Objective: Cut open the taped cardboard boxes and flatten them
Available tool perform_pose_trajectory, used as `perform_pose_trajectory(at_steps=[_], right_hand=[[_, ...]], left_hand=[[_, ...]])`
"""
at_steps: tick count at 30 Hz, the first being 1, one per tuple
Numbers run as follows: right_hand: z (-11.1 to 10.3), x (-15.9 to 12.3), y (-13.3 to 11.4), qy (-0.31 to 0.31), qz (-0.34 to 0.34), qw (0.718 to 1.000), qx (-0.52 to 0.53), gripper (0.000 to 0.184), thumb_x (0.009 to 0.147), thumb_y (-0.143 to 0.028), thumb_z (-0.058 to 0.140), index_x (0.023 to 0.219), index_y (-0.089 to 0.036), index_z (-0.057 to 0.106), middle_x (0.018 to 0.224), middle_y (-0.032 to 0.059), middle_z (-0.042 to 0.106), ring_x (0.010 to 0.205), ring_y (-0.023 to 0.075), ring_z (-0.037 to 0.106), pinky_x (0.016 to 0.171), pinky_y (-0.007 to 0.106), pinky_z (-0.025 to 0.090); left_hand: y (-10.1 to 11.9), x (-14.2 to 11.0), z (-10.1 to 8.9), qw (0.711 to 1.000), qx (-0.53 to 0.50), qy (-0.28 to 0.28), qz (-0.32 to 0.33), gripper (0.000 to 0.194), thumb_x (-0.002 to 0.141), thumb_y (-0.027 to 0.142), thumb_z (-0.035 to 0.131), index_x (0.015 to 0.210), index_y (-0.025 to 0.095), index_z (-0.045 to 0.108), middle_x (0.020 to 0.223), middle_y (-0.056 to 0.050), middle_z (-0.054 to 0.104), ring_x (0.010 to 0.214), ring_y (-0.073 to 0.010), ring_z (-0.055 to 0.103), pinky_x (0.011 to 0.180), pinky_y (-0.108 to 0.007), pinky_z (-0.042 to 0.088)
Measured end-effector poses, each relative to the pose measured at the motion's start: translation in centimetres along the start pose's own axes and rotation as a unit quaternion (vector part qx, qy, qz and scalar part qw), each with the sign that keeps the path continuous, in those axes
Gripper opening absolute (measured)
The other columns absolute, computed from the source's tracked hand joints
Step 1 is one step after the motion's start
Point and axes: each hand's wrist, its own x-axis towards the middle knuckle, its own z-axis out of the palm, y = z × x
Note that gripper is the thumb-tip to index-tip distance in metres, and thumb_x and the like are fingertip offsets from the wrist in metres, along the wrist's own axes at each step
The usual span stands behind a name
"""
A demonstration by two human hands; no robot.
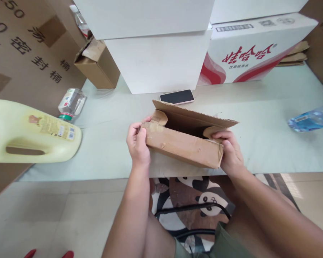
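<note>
holding the open cardboard box (181,144) steady between left hand (139,143) and right hand (232,152), clamped on its opposite ends, probably calls for even thumb pressure, with the phone (177,96) lying beyond both hands.

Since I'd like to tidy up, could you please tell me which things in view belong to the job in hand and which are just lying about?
In use: open cardboard box, held by left hand and right hand.

Apparently lying about: phone, green-capped bottle, blue bottle, yellow jug, red-and-white carton.
</note>
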Motion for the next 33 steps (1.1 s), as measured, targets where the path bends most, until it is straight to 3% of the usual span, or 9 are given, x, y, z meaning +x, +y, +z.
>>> perform_pose_trajectory(at_steps=[8,15,23,26,30,33], right_hand=[[-0.2,-0.2,0.3,-0.012,0.015,1.000,-0.003,0.029,0.101,-0.048,0.044,0.104,-0.029,0.066,0.105,0.0054,0.064,0.104,0.0261,0.060,0.097,0.048,0.046],[-0.2,-0.3,0.4,-0.013,0.019,1.000,0.003,0.027,0.101,-0.046,0.044,0.105,-0.029,0.066,0.108,0.0057,0.062,0.104,0.0257,0.060,0.097,0.047,0.046],[-0.2,-0.3,0.5,-0.010,0.013,1.000,-0.003,0.027,0.101,-0.046,0.045,0.105,-0.029,0.066,0.104,0.0051,0.062,0.101,0.0250,0.060,0.096,0.046,0.047],[-0.1,-0.4,0.7,-0.010,0.019,1.000,0.021,0.029,0.099,-0.050,0.046,0.115,-0.032,0.062,0.114,0.0058,0.062,0.107,0.0258,0.061,0.097,0.046,0.048],[0.2,-0.4,0.6,0.001,0.029,0.997,0.067,0.045,0.096,-0.058,0.046,0.138,-0.041,0.043,0.129,0.0050,0.059,0.116,0.0261,0.061,0.099,0.047,0.051],[0.0,-0.1,0.3,-0.003,0.051,0.999,0.018,0.048,0.096,-0.056,0.048,0.141,-0.041,0.039,0.141,0.0054,0.055,0.134,0.0267,0.054,0.110,0.050,0.045]], left_hand=[[-0.5,0.0,-0.2,1.000,0.009,-0.011,0.015,0.023,0.085,0.045,0.062,0.089,0.023,0.056,0.104,-0.007,0.072,0.104,-0.0234,0.069,0.092,-0.040,0.052],[-0.5,-0.2,-0.5,0.998,0.035,-0.021,0.039,0.024,0.089,0.035,0.060,0.105,0.023,0.074,0.116,-0.006,0.074,0.116,-0.0243,0.067,0.106,-0.042,0.050],[-0.7,0.1,-1.1,0.998,0.044,-0.053,0.018,0.025,0.086,0.032,0.059,0.098,0.024,0.080,0.120,-0.005,0.075,0.123,-0.0270,0.065,0.112,-0.046,0.046],[-0.5,0.4,-1.2,0.997,0.058,-0.050,0.013,0.025,0.083,0.028,0.058,0.094,0.023,0.080,0.117,-0.006,0.076,0.120,-0.0275,0.066,0.111,-0.046,0.046],[-0.2,0.9,-1.4,0.999,0.049,-0.012,-0.006,0.027,0.078,0.026,0.057,0.090,0.021,0.080,0.111,-0.006,0.077,0.115,-0.0269,0.066,0.108,-0.043,0.046],[0.0,1.7,-1.6,0.996,0.001,0.070,-0.048,0.027,0.074,0.026,0.055,0.086,0.018,0.079,0.100,-0.006,0.076,0.105,-0.0243,0.067,0.100,-0.038,0.049]])
